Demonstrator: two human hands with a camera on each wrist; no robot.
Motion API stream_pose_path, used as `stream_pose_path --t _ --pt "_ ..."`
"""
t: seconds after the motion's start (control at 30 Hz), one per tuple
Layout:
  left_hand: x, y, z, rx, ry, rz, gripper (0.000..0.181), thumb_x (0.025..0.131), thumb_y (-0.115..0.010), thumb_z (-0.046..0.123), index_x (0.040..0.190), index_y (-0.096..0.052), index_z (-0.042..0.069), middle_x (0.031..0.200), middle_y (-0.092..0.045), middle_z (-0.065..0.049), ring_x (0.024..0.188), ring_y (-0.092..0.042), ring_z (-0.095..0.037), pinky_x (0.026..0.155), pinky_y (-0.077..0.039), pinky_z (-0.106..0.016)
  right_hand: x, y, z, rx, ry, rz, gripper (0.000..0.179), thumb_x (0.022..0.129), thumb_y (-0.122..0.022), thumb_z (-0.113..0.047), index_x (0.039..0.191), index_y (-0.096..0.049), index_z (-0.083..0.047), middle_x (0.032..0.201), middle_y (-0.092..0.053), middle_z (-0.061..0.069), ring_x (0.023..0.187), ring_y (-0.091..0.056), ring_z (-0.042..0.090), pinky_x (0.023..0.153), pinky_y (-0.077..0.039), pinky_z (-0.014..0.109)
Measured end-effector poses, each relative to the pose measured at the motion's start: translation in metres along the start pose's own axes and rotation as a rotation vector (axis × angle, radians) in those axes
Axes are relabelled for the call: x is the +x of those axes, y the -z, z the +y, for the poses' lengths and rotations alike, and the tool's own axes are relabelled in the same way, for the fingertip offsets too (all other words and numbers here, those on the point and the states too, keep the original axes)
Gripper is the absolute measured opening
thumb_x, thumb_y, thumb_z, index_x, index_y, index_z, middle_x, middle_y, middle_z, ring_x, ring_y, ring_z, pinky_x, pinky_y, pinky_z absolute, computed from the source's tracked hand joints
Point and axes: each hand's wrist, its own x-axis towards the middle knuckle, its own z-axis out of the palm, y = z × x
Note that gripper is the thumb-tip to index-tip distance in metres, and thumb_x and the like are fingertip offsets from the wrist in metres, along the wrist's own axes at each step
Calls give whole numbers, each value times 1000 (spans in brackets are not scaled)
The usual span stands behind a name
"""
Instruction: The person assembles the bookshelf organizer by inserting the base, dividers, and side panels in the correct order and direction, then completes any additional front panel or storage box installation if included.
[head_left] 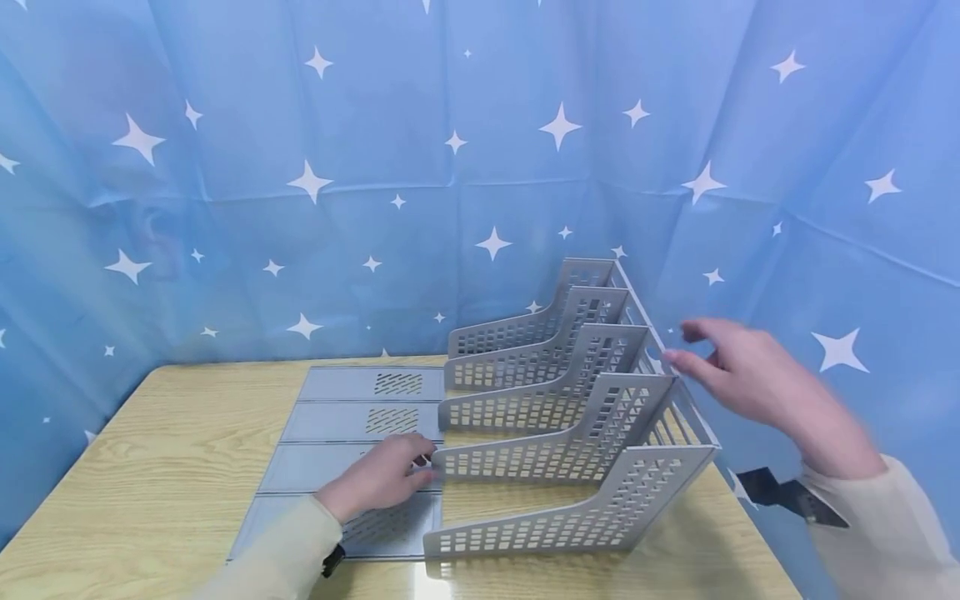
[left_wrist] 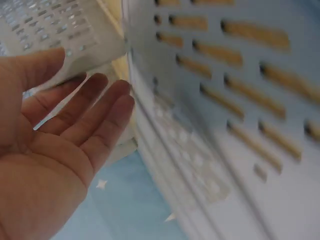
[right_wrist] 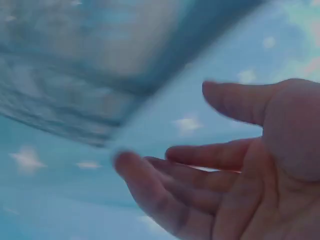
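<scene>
On the wooden table (head_left: 172, 450) a flat grey panel (head_left: 315, 425) is laid, the left hand (head_left: 378, 477) held over it, fingers loosely extended. Alongside, the grey rack (head_left: 577, 436) is stood, the right hand (head_left: 757, 379) held near its tall end, fingers relaxed.

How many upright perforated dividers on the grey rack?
5, back to front: rearmost divider nearest the starry backdrop, second divider, third divider, fourth divider with its low end by the left hand, front divider. None look hidden.
</scene>
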Motion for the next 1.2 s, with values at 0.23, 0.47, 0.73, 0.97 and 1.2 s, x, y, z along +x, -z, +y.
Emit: stream_pose_path --t 0.23,0.47,0.73,0.97,1.2 --pt "1 -7 1 -80 -3 29 43 101 -66 11 66 -41 18 60 -35 12 53 -33 0 50 -31 -19 2 -27 18 272 -104 -214 39 115 -32 -26 110 -61 -1 69 -68 -1 63 -65 19 82 -53 39" --pt "0 -4 2 -91 -38 21 45 102 -66 14 66 -39 18 59 -33 13 52 -30 0 52 -28 -19 2 -25 18 314 -95 -191 40 116 -28 -22 113 -60 2 65 -68 1 54 -64 19 75 -53 28" --pt "0 -5 0 -79 -67 3 47 102 -66 14 65 -37 19 58 -32 14 51 -29 1 51 -28 -17 0 -26 20 331 -95 -178 42 115 -28 -19 125 -59 8 66 -69 2 54 -64 19 69 -53 28" --pt "0 -8 2 -28 -130 29 49 100 -68 10 64 -35 18 58 -29 15 52 -27 2 50 -27 -17 0 -28 22 298 -116 -162 42 115 -29 -22 113 -64 1 68 -69 4 62 -67 25 79 -54 35" --pt "11 -4 -4 -54 -9 -34 18 94 -64 -3 83 -71 9 78 -68 4 71 -62 -7 63 -53 -23 0 -33 28 402 -228 -196 66 115 -30 -36 148 -37 20 151 -37 42 142 -28 63 112 -29 74"
